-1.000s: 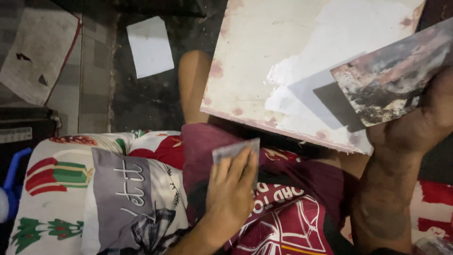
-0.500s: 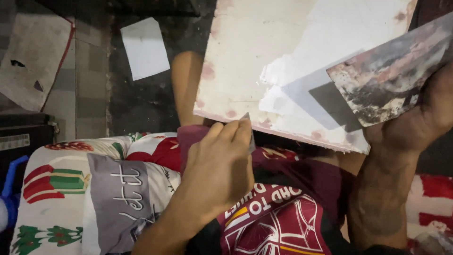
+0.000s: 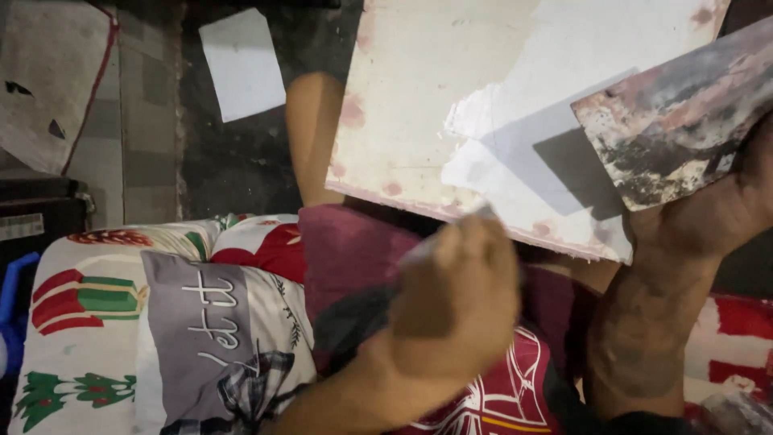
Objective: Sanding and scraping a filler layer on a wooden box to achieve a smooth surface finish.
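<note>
Left hand blurring mid-frame, fingers curled around small pale sheet, its tip poking out at lower edge of white board. Right hand gripping stained dark-smeared panel, thumb side closed on its lower edge, holding it tilted over board's right part. Board resting across lap, above printed cushion.

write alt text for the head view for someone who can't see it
The left hand, blurred, lifts a small pale scraper toward a white, stained square tile resting on the person's lap. The right hand holds a dirty flat trowel blade over the tile, above a patterned bedsheet.
</note>
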